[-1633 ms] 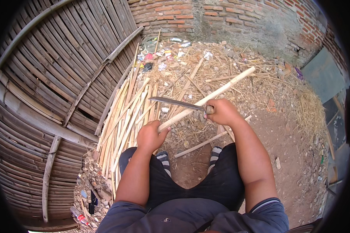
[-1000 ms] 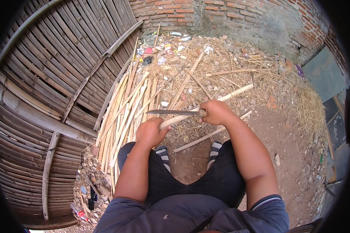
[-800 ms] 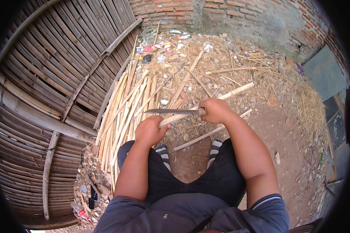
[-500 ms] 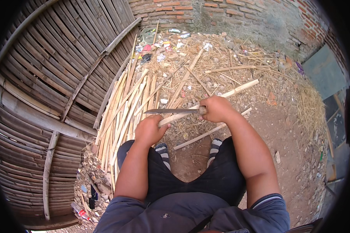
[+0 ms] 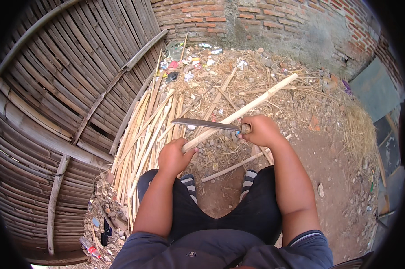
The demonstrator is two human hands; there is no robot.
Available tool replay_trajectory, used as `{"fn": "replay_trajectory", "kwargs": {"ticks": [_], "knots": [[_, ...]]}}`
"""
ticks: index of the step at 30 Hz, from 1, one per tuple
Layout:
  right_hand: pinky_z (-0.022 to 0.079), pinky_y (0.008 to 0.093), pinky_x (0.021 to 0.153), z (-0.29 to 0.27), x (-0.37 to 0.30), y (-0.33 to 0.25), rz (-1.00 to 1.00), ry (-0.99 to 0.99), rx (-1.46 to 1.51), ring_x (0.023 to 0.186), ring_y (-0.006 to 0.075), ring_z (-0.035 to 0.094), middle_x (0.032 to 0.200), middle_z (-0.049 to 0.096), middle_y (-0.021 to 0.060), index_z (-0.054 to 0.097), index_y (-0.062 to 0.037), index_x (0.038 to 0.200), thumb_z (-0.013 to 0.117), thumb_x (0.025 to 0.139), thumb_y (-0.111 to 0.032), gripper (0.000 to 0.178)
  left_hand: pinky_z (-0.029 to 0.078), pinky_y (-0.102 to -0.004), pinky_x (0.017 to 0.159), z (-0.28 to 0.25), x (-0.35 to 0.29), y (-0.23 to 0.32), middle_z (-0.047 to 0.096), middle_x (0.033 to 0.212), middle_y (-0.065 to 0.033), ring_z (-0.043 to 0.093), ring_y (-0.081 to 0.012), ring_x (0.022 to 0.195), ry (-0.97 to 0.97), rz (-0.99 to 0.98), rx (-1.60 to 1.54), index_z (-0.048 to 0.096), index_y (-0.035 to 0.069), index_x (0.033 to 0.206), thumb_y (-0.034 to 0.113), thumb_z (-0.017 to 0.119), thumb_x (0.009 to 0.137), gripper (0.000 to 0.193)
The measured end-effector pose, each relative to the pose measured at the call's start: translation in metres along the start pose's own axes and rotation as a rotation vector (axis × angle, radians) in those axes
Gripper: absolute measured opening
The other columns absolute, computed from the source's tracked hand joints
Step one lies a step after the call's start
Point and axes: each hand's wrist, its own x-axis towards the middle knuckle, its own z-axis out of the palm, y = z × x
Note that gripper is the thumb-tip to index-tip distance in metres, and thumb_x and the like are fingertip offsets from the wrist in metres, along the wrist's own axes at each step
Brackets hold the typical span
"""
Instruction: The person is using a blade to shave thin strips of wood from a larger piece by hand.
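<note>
Strip pile (image 5: 137,148) at left. Pale wooden strip (image 5: 258,100) sits in front of the knees; its far end is higher than half a second ago and the machete (image 5: 207,123) now slants across it, contact unclear. Probably resetting between shaving strokes. Right hand (image 5: 263,130) wraps the handle; left hand (image 5: 173,157) clasps the strip's near end. Red-labelled bottle (image 5: 90,247), shirt emblem (image 5: 191,254): too small to read.

From my remote seat, I looked through the head-worn left fisheye, steeply down over the wearer's shirt (image 5: 211,244), left hand (image 5: 172,157) and right hand (image 5: 261,130) near, brick wall (image 5: 278,20) farther ahead.
</note>
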Motion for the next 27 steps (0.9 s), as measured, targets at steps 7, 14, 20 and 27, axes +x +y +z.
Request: {"fn": "replay_trajectory", "kwargs": {"ticks": [7, 14, 20, 27], "knots": [[0.058, 0.0502, 0.08, -0.008, 0.002, 0.005, 0.123, 0.07, 0.029, 0.093, 0.039, 0.075, 0.096, 0.077, 0.0172, 0.077, -0.0107, 0.114, 0.089, 0.081, -0.031, 0.041, 0.057, -0.0488, 0.074, 0.002, 0.001, 0.001, 0.075, 0.087, -0.0145, 0.073, -0.0379, 0.083, 0.053, -0.022, -0.002, 0.077, 0.007, 0.094, 0.043, 0.085, 0.089, 0.038], [0.059, 0.051, 0.081, 0.005, 0.0, -0.007, -0.076, 0.056, -0.009, 0.095, 0.0399, 0.075, 0.096, 0.077, 0.0168, 0.078, -0.0146, 0.113, 0.09, 0.08, -0.034, 0.039, 0.056, -0.0492, 0.073, 0.005, 0.001, 0.0, 0.074, 0.088, -0.0146, 0.073, -0.0378, 0.083, 0.097, 0.03, -0.043, 0.076, 0.006, 0.093, 0.042, 0.086, 0.088, 0.037], [0.059, 0.0507, 0.082, 0.0, 0.003, 0.008, 0.087, 0.043, 0.038, 0.095, 0.041, 0.075, 0.094, 0.077, 0.0183, 0.078, -0.0106, 0.115, 0.09, 0.082, -0.038, 0.044, 0.056, -0.0494, 0.072, 0.005, 0.0, -0.002, 0.074, 0.088, -0.0145, 0.072, -0.0383, 0.082, 0.127, 0.041, -0.008, 0.075, 0.006, 0.091, 0.042, 0.086, 0.087, 0.037], [0.058, 0.0515, 0.082, -0.001, 0.001, -0.002, 0.02, 0.013, 0.015, 0.094, 0.042, 0.074, 0.092, 0.076, 0.0197, 0.078, -0.0098, 0.114, 0.089, 0.083, -0.038, 0.044, 0.056, -0.0493, 0.071, 0.005, 0.0, -0.001, 0.073, 0.086, -0.0147, 0.072, -0.0386, 0.081, 0.099, 0.047, 0.001, 0.075, 0.006, 0.091, 0.041, 0.086, 0.087, 0.037]]}}
